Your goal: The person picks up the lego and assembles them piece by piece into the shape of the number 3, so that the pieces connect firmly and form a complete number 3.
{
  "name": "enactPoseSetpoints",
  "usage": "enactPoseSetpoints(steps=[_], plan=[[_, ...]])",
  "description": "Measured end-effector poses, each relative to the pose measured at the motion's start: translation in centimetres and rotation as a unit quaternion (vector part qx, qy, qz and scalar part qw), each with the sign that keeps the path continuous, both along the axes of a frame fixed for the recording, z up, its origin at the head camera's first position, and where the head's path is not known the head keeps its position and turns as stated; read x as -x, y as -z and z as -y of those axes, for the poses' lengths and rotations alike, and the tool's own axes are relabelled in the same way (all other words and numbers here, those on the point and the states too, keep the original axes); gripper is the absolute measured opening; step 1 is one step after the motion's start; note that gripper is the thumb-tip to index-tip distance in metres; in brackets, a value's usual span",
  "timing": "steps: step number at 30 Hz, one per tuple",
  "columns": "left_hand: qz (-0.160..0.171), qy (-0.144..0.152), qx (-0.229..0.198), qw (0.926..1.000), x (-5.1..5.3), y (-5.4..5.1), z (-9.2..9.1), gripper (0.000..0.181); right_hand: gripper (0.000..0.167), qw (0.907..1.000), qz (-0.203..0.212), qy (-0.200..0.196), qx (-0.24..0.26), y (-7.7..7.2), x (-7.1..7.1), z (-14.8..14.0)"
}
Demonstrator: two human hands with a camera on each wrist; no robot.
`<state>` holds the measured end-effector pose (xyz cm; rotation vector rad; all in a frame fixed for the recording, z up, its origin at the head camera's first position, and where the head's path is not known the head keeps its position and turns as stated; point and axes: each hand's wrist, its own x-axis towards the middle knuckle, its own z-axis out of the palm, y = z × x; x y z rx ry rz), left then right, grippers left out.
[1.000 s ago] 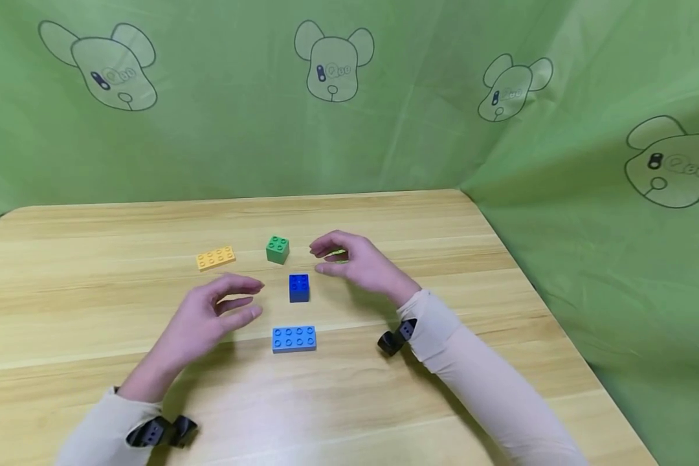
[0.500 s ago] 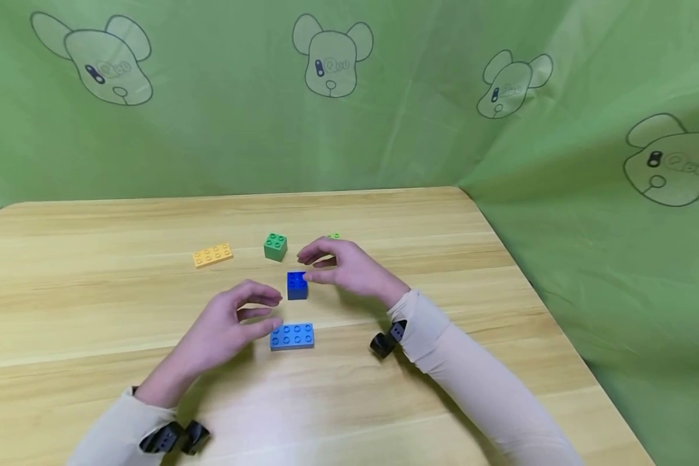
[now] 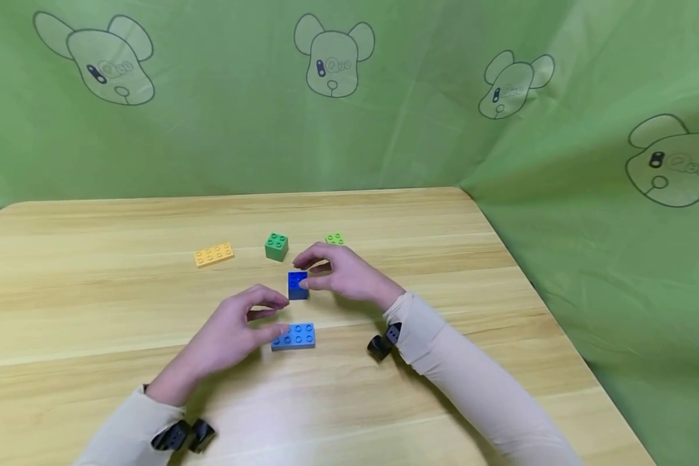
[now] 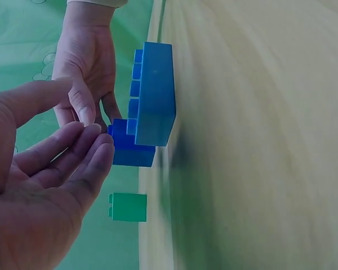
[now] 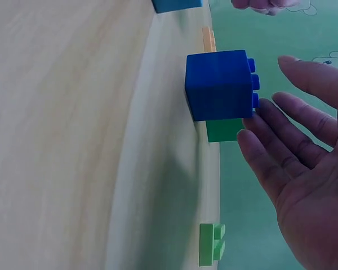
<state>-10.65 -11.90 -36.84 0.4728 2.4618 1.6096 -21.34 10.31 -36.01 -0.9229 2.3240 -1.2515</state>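
In the head view my left hand [image 3: 227, 331] hovers at the left end of a light blue eight-stud building brick [image 3: 300, 340], thumb overlapping its studs from this angle. The left wrist view puts the fingers [image 4: 93, 163] beside the light blue brick [image 4: 156, 93], apart from it, gripping nothing. My right hand [image 3: 349, 275] is over the right side of a dark blue four-stud brick [image 3: 297, 293]. Seen from the right wrist, its thumb and fingers are spread loosely above the dark blue brick [image 5: 219, 84], holding nothing; whether a fingertip touches a stud I cannot tell.
Farther back on the wooden table [image 3: 93, 291] are a green brick [image 3: 276, 247], a flat yellow-orange brick [image 3: 214, 255] and a light green brick [image 3: 334, 238], partly hidden by my right hand. Green cloth [image 3: 227, 149] hangs behind the table and along its right side.
My left hand has moved right and toward me, from left of the bricks to the light blue one. My right hand has shifted left to the dark blue brick, uncovering the light green one.
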Motion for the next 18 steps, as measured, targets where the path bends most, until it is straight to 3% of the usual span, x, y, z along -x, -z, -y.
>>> enactPoseSetpoints(steps=[7, 18], plan=[[-0.007, 0.003, 0.009, 0.9999, 0.07, 0.34, -0.19, 0.04, 0.037, 1.0, 0.002, 0.0, -0.006, 0.26, 0.1, 0.13], [-0.012, 0.024, 0.099, 0.9947, 0.23, 0.62, -0.45, 0.035, 0.039, 0.9991, -0.012, 0.003, -0.039, 0.37, -0.07, 0.28]])
